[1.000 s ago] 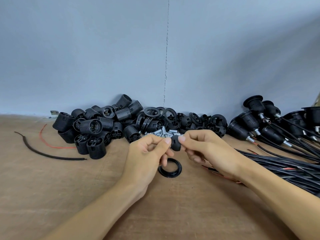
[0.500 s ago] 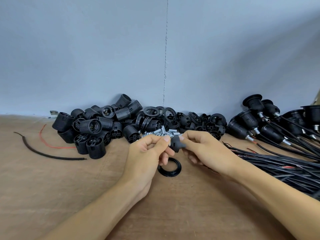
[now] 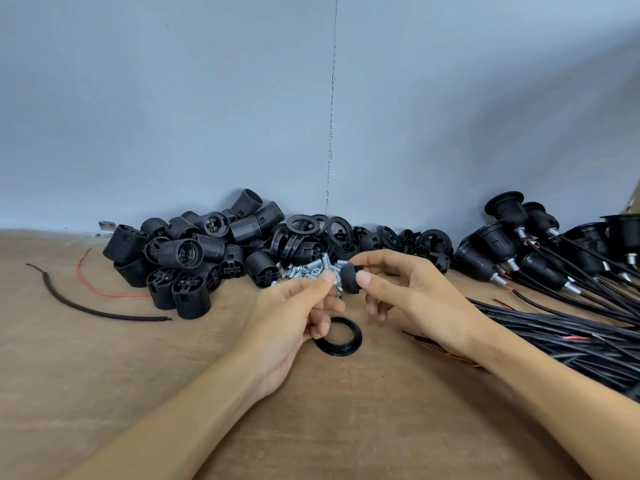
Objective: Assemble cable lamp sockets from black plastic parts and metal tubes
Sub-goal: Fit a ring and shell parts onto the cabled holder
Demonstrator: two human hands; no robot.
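My right hand (image 3: pixel 415 296) pinches a small black domed socket cap (image 3: pixel 349 277) between thumb and fingers, just above the table. My left hand (image 3: pixel 294 306) pinches a short metal tube (image 3: pixel 336 285) at the cap's left side; most of the tube is hidden by the fingertips. A loose black ring (image 3: pixel 341 336) lies flat on the table directly under both hands. Behind the hands lies a small heap of silver metal tubes (image 3: pixel 304 270).
A pile of black threaded socket bodies (image 3: pixel 194 261) and rings (image 3: pixel 308 226) runs along the wall. Assembled sockets with black cables (image 3: pixel 554 327) fill the right side. A loose black wire (image 3: pixel 93 308) and a red wire (image 3: pixel 104 291) lie at left on the brown table (image 3: pixel 104 375).
My hands have shifted slightly right and up. The cap has turned in my right hand, with its dome now facing the camera, and the left fingertips stay at its left side.
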